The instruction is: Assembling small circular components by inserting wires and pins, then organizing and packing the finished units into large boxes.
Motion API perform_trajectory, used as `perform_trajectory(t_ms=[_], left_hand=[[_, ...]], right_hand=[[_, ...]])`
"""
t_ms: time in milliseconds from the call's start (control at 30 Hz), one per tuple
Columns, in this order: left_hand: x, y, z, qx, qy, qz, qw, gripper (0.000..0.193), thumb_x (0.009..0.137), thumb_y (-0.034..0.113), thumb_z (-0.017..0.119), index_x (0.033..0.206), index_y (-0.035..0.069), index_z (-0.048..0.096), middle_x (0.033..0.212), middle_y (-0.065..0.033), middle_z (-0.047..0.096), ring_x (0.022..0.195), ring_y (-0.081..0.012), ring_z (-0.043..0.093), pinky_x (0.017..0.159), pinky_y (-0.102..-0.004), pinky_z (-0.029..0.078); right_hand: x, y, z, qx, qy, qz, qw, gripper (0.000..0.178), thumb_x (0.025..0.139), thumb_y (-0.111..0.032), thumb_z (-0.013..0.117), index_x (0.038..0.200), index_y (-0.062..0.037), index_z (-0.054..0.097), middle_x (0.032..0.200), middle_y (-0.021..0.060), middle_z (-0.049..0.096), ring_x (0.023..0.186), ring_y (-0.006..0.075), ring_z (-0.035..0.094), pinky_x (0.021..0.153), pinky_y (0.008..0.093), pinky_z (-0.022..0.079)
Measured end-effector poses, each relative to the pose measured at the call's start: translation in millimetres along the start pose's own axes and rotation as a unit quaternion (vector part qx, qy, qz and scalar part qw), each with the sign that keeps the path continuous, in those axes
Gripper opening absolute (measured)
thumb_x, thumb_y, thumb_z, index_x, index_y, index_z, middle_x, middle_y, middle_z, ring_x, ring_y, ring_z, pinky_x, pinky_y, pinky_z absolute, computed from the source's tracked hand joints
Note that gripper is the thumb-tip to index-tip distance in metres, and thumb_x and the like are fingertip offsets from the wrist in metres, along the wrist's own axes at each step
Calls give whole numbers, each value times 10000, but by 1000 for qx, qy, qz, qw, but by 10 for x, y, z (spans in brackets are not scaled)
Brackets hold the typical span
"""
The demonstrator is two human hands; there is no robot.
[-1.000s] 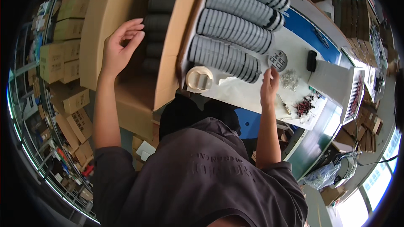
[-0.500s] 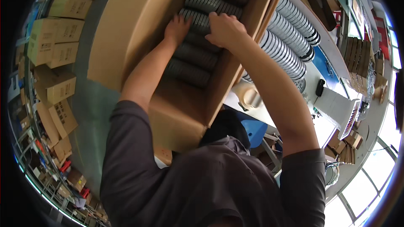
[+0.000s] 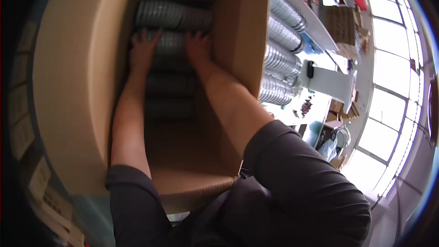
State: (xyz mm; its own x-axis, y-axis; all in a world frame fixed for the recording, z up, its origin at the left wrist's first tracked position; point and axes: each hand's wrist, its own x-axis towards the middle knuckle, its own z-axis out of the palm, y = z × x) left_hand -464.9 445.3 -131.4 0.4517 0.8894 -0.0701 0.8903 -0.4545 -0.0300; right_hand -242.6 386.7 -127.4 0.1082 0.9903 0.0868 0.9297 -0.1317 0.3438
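Inside a deep cardboard box [image 3: 93, 87] lie rows of thin grey round pieces stacked on edge, their exact kind unclear. Both my hands rest at one such row [image 3: 172, 42]. My left hand [image 3: 142, 51] is at its left end, fingers spread and thumb reaching over the pieces. At the right end, my right hand [image 3: 198, 49] touches the row beside the box wall, fingers apart and slightly bent. Farther off lies another row [image 3: 173, 16]; nearer me, darker rows [image 3: 169, 84] sit in shadow. Motion blur softens the fingertips.
Right of the box, a workbench holds more stacks of round silvery pieces [image 3: 281, 57] and a white device [image 3: 331, 82]. Flattened brown cartons [image 3: 338, 25] are piled beyond. Cartons [image 3: 20, 105] line the left side, and bright windows [image 3: 384, 82] fill the right.
My view has turned and come closer over the box, so the bench appears farther right. Both hands stay at the row, the right hand's fingers now more spread and lower at its end.
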Motion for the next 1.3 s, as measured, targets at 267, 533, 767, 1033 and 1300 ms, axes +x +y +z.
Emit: perform_trajectory(t_ms=[267, 533, 767, 1033, 1300], left_hand=[[125, 65, -500, -105, -140, -63, 983, 1037, 813, -43, 709, 1643, 476, 365, 1711, -90, 365, 1396, -498, 471, 1010, -569, 600], [-201, -202, -1802, -495, -170, -107, 846, 1119, 666, 28, 934, 1646, 163, 409, 1550, -171, 588, 1343, -369, 608, 1098, -466, 526], [-555, 144, -4001, -365, 92, -36, 926, 1033, 712, 78, 922, 1618, 220, 445, 1508, -105, 631, 1286, -338, 644, 1069, -460, 528], [28, 3251, -5079, 172, 225, 32, 959, 748, 819, 177, 821, 1498, 345, 555, 1465, 21, 608, 1032, -302, 614, 714, -410, 624], [1607, 6021, -4047, 243, 233, 43, 941, 338, 942, 213, 697, 1235, 46, 710, 1236, -303, 591, 1043, -343, 563, 373, -408, 533]], right_hand=[[221, -90, -399, 143, -123, 68, 980, 523, 951, -258, 630, 1466, -341, 605, 1387, 171, 609, 1118, 498, 585, 927, 661, 450], [739, 343, -2880, -12, -207, -96, 973, 380, 1018, -294, 600, 1329, -139, 753, 1371, 145, 661, 1178, 400, 524, 901, 599, 384], [285, 2029, -4505, 97, 34, -107, 989, 388, 876, -300, 733, 1218, -123, 779, 1275, 178, 687, 1088, 368, 568, 826, 552, 404], [-321, 4608, -2502, 366, 201, -66, 906, 585, 847, -199, 807, 1404, -91, 661, 1346, 213, 652, 1188, 413, 611, 966, 529, 481], [-475, 6110, -432, 474, 217, 23, 853, 696, 834, -135, 855, 1470, -57, 581, 1397, 210, 639, 1238, 322, 657, 1021, 396, 544]])
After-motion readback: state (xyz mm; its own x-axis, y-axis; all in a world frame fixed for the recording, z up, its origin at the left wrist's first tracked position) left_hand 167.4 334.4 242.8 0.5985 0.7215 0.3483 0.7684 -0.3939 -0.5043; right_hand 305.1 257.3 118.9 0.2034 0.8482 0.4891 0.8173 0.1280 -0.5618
